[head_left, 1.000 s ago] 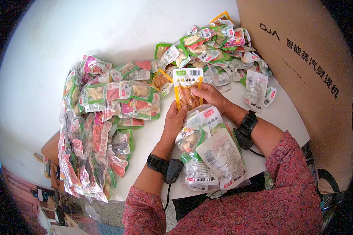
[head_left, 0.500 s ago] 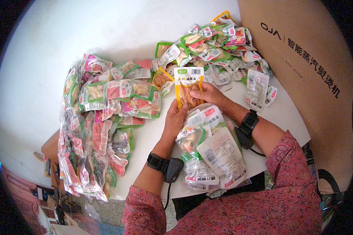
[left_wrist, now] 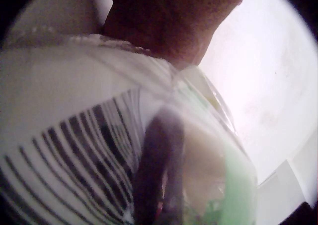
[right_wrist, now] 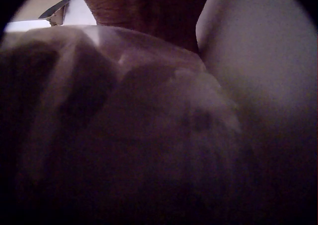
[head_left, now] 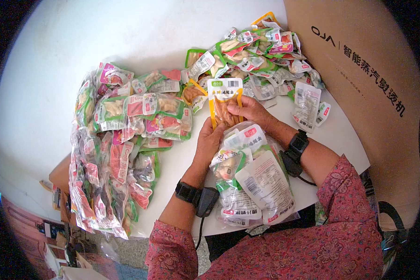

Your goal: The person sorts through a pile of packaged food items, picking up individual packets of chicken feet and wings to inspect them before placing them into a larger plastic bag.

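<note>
"OJA" and "智能蒸汽熨烫机" in black on the cardboard box (head_left: pixel 354 107); barcode on the yellow packet (head_left: pixel 224 99)

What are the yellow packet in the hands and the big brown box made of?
Yellow packet: glossy plastic film, likely; clear window shows the food, surface glints. Brown box: matte cardboard, probably corrugated, by its dull brown face and printed lettering.

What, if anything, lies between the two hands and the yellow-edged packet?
Nothing visible does. The left hand and the right hand both grip the yellow-edged packet directly, one on each side, just beyond the clear bag of packets on the white table.
</note>
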Demonstrator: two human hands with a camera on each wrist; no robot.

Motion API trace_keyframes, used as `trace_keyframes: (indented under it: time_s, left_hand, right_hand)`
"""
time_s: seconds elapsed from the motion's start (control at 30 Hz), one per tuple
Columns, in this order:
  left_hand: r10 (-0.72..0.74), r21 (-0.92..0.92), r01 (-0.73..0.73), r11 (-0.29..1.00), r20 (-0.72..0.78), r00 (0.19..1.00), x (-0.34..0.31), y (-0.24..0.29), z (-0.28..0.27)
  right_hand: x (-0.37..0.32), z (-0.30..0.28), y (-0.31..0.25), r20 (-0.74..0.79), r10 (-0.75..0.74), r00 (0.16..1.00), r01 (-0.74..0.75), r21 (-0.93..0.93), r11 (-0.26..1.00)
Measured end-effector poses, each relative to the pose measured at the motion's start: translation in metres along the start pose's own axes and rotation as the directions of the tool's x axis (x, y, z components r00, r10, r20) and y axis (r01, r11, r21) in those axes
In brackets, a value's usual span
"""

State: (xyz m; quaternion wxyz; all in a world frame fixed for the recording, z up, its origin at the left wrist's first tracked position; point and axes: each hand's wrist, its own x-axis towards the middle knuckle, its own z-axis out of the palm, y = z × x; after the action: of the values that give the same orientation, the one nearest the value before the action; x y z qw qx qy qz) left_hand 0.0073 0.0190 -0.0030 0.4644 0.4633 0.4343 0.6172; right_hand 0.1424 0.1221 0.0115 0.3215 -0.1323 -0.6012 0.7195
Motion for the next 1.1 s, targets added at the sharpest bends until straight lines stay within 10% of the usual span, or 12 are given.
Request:
trace_keyframes:
  time_s: [1.1]
  left_hand:
    - [-0.017, -0.026, 0.014, 1.0, -0.095, 0.995, 0.006, -0.006, -0.009]
  right_hand:
    - [0.004, -0.003, 0.005, -0.05, -0.049, 0.998, 0.051, 0.035, 0.998]
